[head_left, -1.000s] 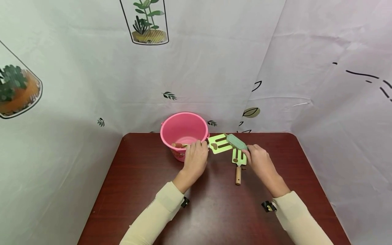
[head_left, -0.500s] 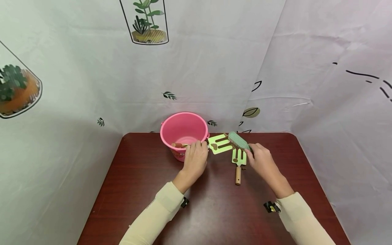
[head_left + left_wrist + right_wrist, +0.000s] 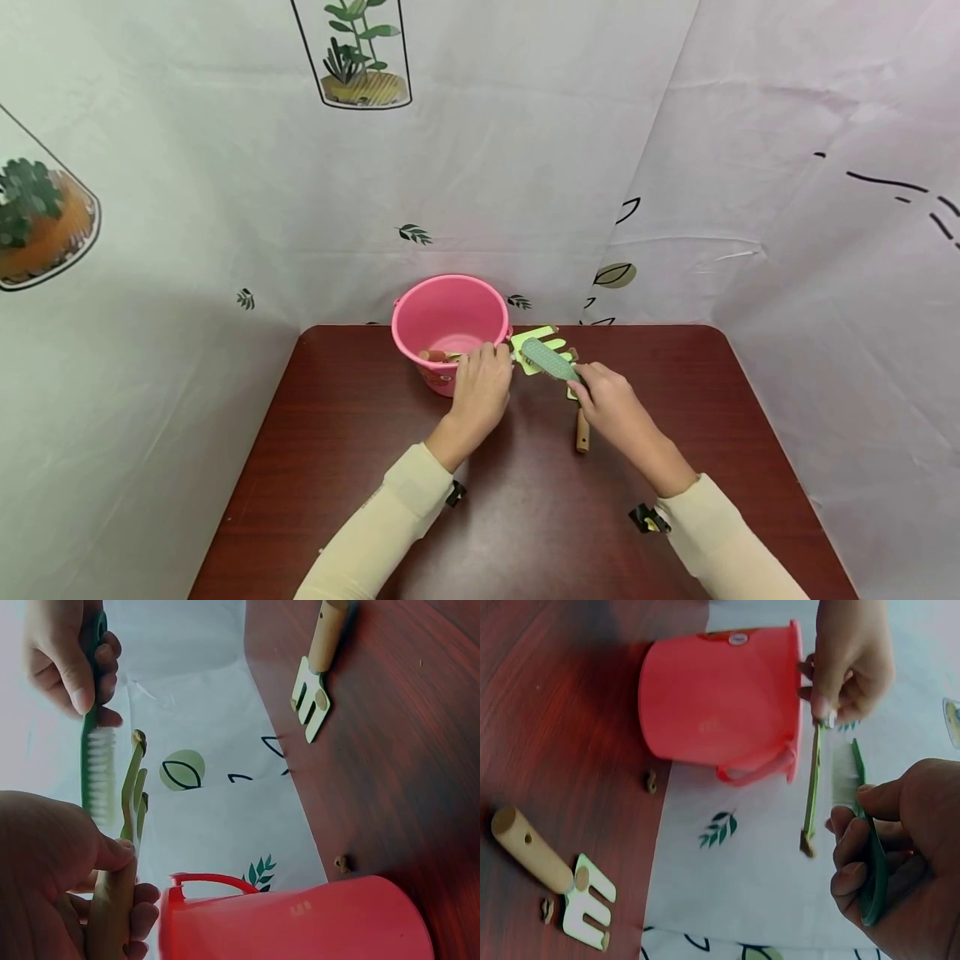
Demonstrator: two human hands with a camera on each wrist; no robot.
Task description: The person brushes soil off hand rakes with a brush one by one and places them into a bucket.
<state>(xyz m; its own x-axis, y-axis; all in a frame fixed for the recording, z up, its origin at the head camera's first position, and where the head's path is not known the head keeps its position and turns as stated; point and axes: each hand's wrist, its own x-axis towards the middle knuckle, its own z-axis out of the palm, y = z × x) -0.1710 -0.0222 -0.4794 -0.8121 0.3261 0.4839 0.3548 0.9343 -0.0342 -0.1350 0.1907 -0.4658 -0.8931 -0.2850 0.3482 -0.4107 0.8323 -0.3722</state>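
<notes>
My left hand (image 3: 482, 387) grips the wooden handle of a small garden fork (image 3: 112, 904), close by the bucket's rim. Its light green tines point right, with brown clumps at their tips. In my right hand (image 3: 611, 404) is a green brush (image 3: 551, 360), held by its handle. The brush lies over the fork's tines in the head view, its pale bristles turned toward them. The left wrist view has the bristles right beside the tines. A second garden fork (image 3: 585, 900) with brown bits on it rests on the table, partly covered by my right hand and the brush in the head view.
A pink bucket (image 3: 450, 304) stands at the back of the dark red table (image 3: 337, 433), just beyond my left hand. Small brown clumps (image 3: 651, 781) lie on the table near the bucket and the second fork. White printed cloth (image 3: 525, 167) hangs behind and at both sides.
The brush has moved left along the fork, from the tine tips to the base of the tines, after a slight shift right. My left hand and its fork are nearly still.
</notes>
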